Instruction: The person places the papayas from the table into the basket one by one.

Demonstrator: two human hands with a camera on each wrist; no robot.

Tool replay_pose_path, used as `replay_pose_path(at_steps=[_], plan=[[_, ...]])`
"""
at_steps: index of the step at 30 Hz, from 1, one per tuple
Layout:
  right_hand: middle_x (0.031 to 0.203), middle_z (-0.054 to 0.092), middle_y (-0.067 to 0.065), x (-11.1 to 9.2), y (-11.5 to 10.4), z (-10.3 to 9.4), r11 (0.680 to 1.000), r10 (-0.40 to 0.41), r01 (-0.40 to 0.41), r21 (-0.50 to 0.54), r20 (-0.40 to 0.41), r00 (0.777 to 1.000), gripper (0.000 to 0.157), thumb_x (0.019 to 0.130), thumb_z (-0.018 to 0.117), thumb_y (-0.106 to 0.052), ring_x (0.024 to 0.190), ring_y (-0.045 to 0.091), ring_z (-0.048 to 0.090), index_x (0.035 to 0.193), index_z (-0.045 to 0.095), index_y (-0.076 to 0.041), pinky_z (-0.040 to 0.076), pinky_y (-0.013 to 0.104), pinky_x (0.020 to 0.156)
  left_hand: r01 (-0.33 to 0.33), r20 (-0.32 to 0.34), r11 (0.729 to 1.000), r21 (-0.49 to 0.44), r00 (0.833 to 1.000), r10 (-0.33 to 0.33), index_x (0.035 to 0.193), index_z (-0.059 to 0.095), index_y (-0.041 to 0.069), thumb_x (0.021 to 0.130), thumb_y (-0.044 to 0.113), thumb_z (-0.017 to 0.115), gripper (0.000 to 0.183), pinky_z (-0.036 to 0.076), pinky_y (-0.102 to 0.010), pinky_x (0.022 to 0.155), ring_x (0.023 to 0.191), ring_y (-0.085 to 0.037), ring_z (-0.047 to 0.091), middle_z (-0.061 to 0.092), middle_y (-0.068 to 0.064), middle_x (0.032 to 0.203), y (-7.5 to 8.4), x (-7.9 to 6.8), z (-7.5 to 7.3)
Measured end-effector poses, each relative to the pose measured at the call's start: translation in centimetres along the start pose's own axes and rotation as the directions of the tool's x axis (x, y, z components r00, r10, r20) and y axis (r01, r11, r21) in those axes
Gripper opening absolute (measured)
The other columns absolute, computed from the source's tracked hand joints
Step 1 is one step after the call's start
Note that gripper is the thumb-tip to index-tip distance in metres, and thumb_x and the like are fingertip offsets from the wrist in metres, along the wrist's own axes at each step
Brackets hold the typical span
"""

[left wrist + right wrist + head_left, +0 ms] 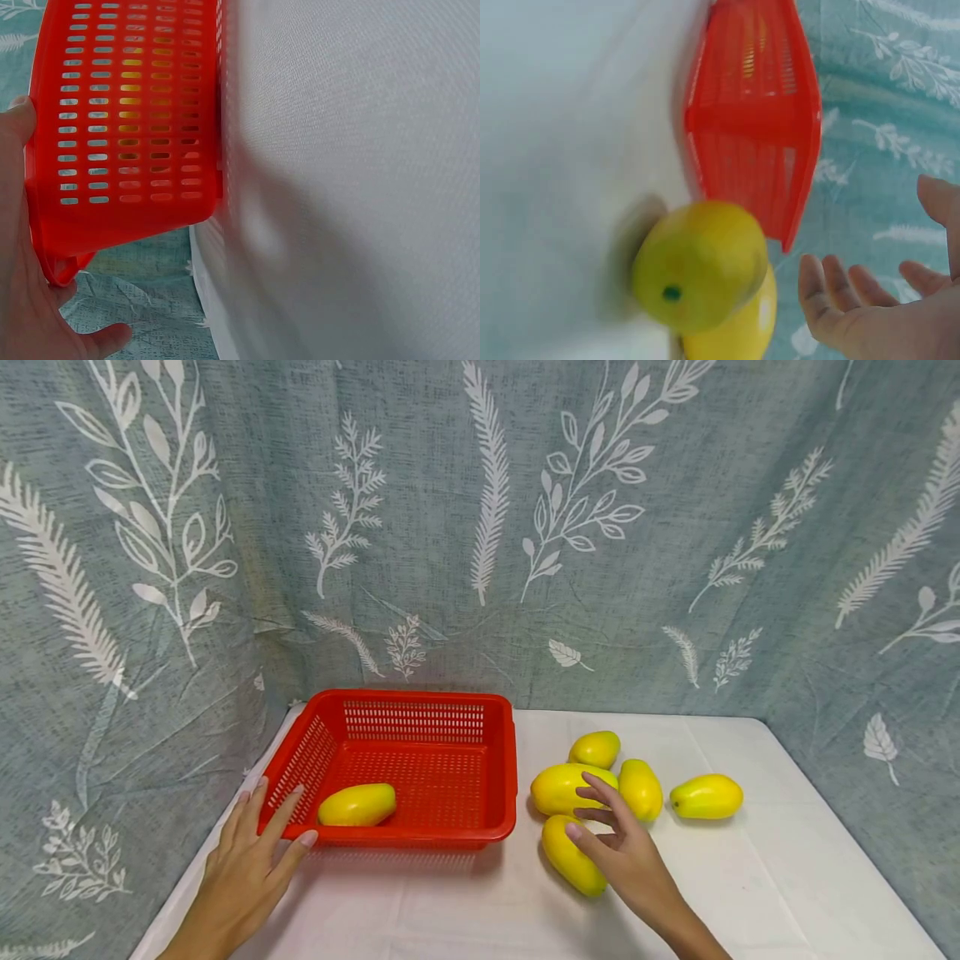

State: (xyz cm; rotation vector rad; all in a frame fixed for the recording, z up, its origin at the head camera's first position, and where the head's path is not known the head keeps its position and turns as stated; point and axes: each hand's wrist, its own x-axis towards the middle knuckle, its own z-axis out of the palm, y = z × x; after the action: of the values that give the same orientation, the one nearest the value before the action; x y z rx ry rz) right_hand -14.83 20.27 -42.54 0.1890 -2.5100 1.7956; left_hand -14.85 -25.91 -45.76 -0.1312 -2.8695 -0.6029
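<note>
A red plastic basket [498,768] with slotted walls stands on the left of the table, one yellow, mango-like fruit [358,805] lying inside near its front left corner. My left hand [243,852] is at that corner, fingers spread along the rim. The left wrist view shows the thumb side at the basket's rim [45,217]. Over the front yellow fruit [570,860] hovers my right hand [626,852], its fingers loosely bent and apart. In the right wrist view nothing is between the fingers, and the nearest fruit [701,262] lies beside them.
Behind and right of the right hand lie more yellow fruits: a large one [558,789], a small one at the back [595,750], an upright-looking one [640,789] and one further right [707,797]. A white cloth [757,877] covers the table. Patterned blue-green curtains [435,527] enclose it.
</note>
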Motion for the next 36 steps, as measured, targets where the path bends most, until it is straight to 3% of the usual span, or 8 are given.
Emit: replay_pose_path(at_steps=[7, 15, 23, 28, 36], plan=[[0.153, 0.053, 0.012, -1.1, 0.9, -1.7, 0.995, 0.082, -0.085, -0.061, -0.042, 0.996, 0.068, 0.103, 0.072, -0.034, 0.132, 0.03, 0.061, 0.161, 0.04, -0.018, 0.054, 0.018, 0.094, -0.016, -0.034, 1.0, 0.009, 0.999, 0.017, 0.166, 0.033, 0.014, 0.108, 0.049, 0.054, 0.071, 0.031, -0.092, 0.091, 0.157, -0.055, 0.01, 0.007, -0.027, 0.175, -0.3, -0.2, 0.2], [0.155, 0.052, 0.014, -1.4, 1.9, -2.0, 0.989, 0.127, -0.131, -0.074, -0.055, 0.99, 0.072, 0.103, 0.072, -0.038, 0.134, 0.031, 0.06, 0.162, 0.038, -0.018, 0.054, 0.019, 0.094, -0.016, -0.043, 1.0, 0.002, 0.999, 0.016, 0.166, 0.033, 0.014, 0.108, 0.049, 0.055, 0.071, 0.031, -0.091, 0.091, 0.156, -0.056, 0.012, 0.008, -0.027, 0.175, -0.4, -0.3, 0.2], [0.153, 0.054, 0.011, -0.7, 2.8, -1.5, 0.978, 0.14, -0.148, -0.144, -0.068, 0.988, 0.071, 0.102, 0.072, -0.042, 0.136, 0.031, 0.058, 0.161, 0.04, -0.021, 0.053, 0.039, 0.1, 0.005, -0.012, 1.0, -0.007, 1.0, -0.005, 0.167, 0.032, 0.015, 0.108, 0.051, 0.054, 0.073, 0.029, -0.09, 0.095, 0.156, -0.057, 0.01, 0.005, -0.027, 0.175, -0.2, -0.1, 0.1], [0.154, 0.054, 0.01, -0.6, 3.2, -1.1, 0.979, 0.154, -0.159, -0.129, -0.047, 0.987, 0.07, 0.101, 0.073, -0.042, 0.138, 0.033, 0.056, 0.161, 0.04, -0.023, 0.052, 0.05, 0.105, 0.013, -0.003, 1.0, 0.001, 1.0, -0.013, 0.167, 0.032, 0.014, 0.107, 0.052, 0.054, 0.074, 0.027, -0.091, 0.097, 0.156, -0.057, 0.01, 0.005, -0.028, 0.175, -0.2, 0.0, 0.1], [0.152, 0.055, 0.011, -0.1, 3.8, 0.1, 0.974, 0.17, -0.174, -0.144, -0.035, 0.985, 0.075, 0.096, 0.078, -0.042, 0.137, 0.034, 0.057, 0.159, 0.044, -0.022, 0.051, 0.041, 0.1, 0.016, 0.002, 1.0, -0.001, 1.0, -0.016, 0.167, 0.031, 0.015, 0.107, 0.052, 0.054, 0.075, 0.025, -0.091, 0.099, 0.156, -0.057, 0.009, 0.005, -0.028, 0.175, -0.2, 0.1, 0.2]])
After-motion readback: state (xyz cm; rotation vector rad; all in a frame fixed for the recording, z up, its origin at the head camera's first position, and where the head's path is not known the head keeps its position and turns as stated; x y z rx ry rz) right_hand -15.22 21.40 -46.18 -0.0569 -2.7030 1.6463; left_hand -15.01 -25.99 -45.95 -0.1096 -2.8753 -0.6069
